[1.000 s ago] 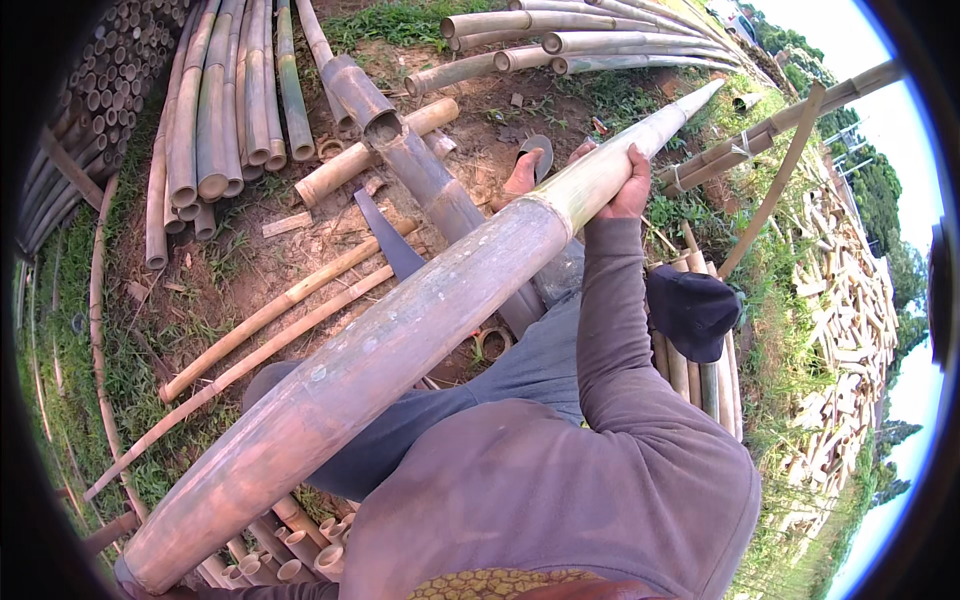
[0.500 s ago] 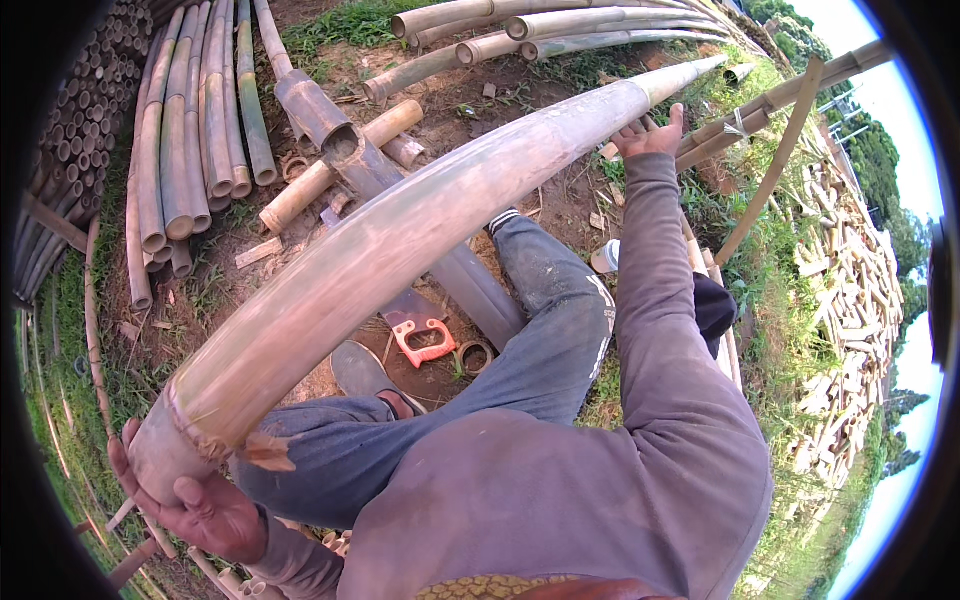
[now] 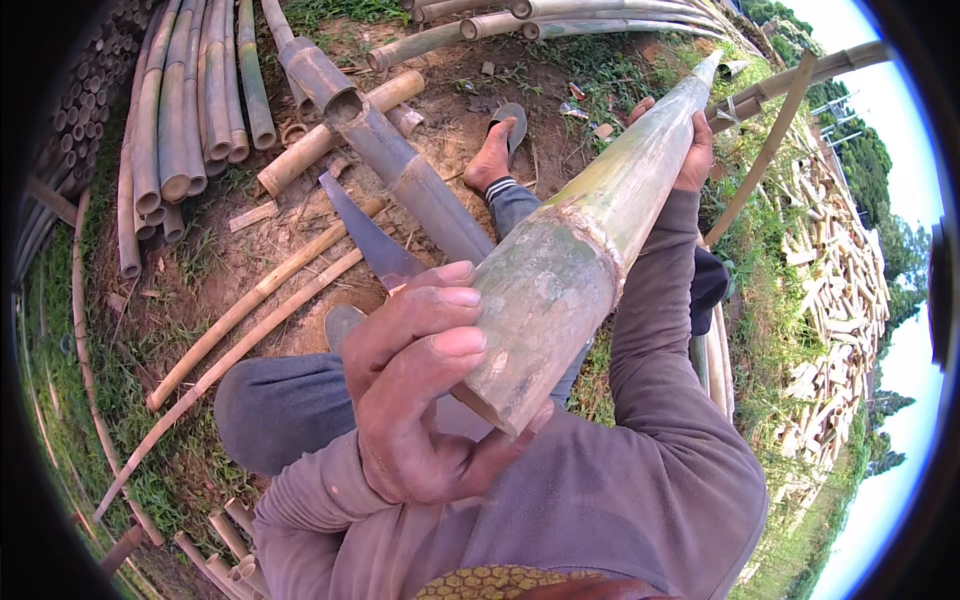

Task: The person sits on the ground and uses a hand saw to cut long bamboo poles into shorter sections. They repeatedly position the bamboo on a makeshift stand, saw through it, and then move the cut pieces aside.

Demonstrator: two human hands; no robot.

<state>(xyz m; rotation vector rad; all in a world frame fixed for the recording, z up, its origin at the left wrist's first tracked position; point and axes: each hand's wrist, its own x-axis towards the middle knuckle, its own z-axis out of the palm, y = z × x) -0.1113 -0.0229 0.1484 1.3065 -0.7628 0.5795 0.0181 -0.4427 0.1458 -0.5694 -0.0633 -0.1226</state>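
A thick, pale green bamboo pole (image 3: 545, 290) points away from my body toward the far right, a ring-like node near its close end. My left hand (image 3: 420, 390) is closed around that near end, fingers on its left side. Farther along, my right hand (image 3: 695, 155) grips the pole from its right side, with fingertips showing past the far left edge. On the ground beyond my left hand lies a handsaw (image 3: 365, 235); its handle is hidden behind the hand. A darker, wide bamboo length (image 3: 430, 195) lies beside the saw.
Long bamboo poles (image 3: 185, 110) lie at the far left, more (image 3: 600, 20) at the far side. Two thin bamboo pieces (image 3: 250, 310) rest on the ground. A short bamboo crosspiece (image 3: 340, 135) lies under the dark length. Cut pieces (image 3: 840, 320) are heaped at right.
The bamboo pole has swung from lying across my body to pointing away. My left hand has moved right with its near end, uncovering the thin pieces; my right hand now wraps the pole.
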